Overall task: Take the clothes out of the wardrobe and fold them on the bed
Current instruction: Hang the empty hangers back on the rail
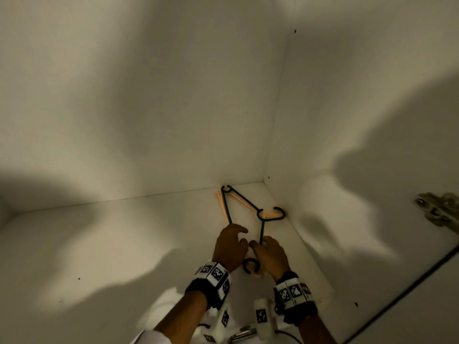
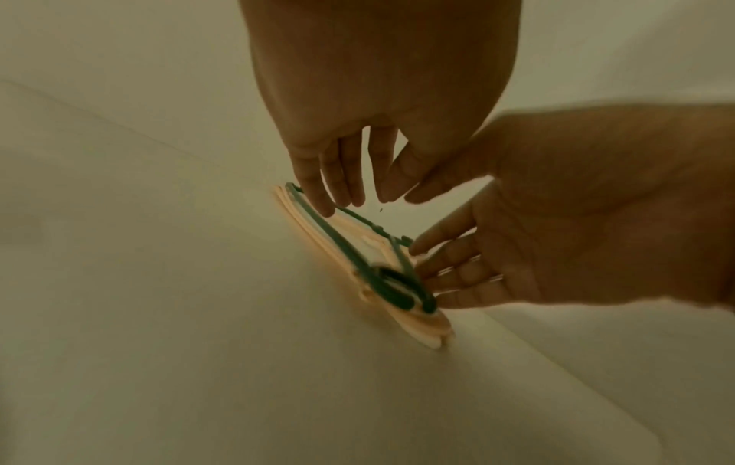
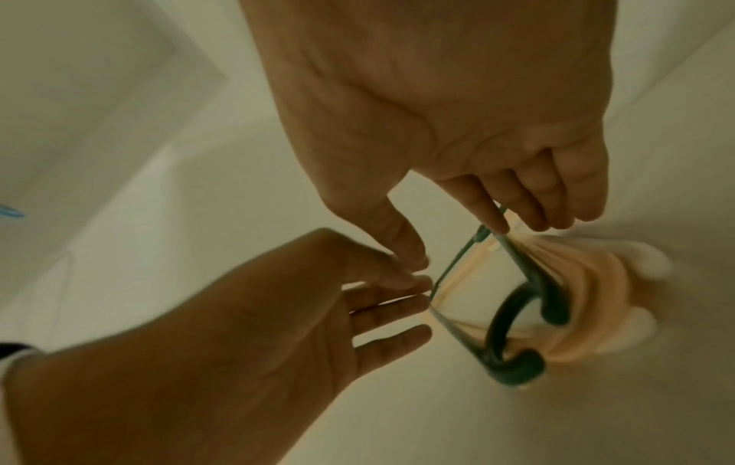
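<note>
Both hands reach the hangers on the wardrobe shelf (image 1: 124,244): left hand (image 1: 229,247) open, fingers straight; right hand (image 1: 269,256) fingering the dark hanger (image 1: 231,202) (light, stiff; grip its bar). No clothes in view.

We are seeing the peach hangers (image 3: 588,283) smearing into a blur beneath the green hanger (image 1: 244,209), so we are failing to count them; the right hand (image 1: 269,254) is covering the green hanger's lower corner, and whether any finger is touching it is staying unclear
</note>
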Available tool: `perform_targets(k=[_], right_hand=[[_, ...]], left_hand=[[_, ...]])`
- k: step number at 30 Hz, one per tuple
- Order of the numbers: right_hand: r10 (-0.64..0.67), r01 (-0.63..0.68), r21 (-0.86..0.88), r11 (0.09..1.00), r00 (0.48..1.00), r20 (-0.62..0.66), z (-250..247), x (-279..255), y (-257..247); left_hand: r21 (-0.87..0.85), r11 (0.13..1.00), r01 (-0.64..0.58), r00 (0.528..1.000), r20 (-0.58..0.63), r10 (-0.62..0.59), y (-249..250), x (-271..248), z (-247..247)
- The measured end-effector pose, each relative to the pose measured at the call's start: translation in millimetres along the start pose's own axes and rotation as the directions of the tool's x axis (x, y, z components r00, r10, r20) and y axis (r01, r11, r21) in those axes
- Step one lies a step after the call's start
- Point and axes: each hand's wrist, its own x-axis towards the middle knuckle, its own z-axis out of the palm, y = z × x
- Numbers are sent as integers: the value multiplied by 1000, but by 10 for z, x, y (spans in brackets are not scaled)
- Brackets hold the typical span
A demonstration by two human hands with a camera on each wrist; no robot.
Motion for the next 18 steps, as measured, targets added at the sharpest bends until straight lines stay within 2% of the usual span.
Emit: perform_targets(k=[3, 5, 8, 10, 13, 16, 17, 18], right_hand=[[-94, 93, 68, 993, 995, 15, -95, -142, -459], [-250, 250, 92, 964, 968, -11, -193, -203, -930], [-447, 442, 238, 865, 894, -34, -352, -372, -1800], [-573, 538, 365, 760, 820, -15, -486, -625, -2472], [-750, 695, 435, 573, 658, -63, -692, -1063, -3409], [-852, 790, 495, 361, 496, -170, -893, -1518, -4284], [-873, 801, 521, 295, 447, -193, -952, -1693, -4562], [-882, 792, 553, 257, 426, -201, -998, -1839, -4775]], left_hand=[[-78, 997, -9, 992, -126, -1, 88, 58, -388], [-143, 989, -36, 979, -204, 6, 273, 123, -786], [-225, 966, -124, 951, -304, 51, 756, 170, -1570], [-246, 947, -207, 914, -393, 98, 1177, 168, -2169], [-268, 882, -388, 807, -560, 185, 1849, 50, -3086], [-237, 803, -546, 653, -721, 231, 2467, -122, -3961], [-218, 774, -595, 586, -776, 233, 2655, -205, -4238], [-209, 745, -634, 532, -817, 224, 2811, -290, -4456]])
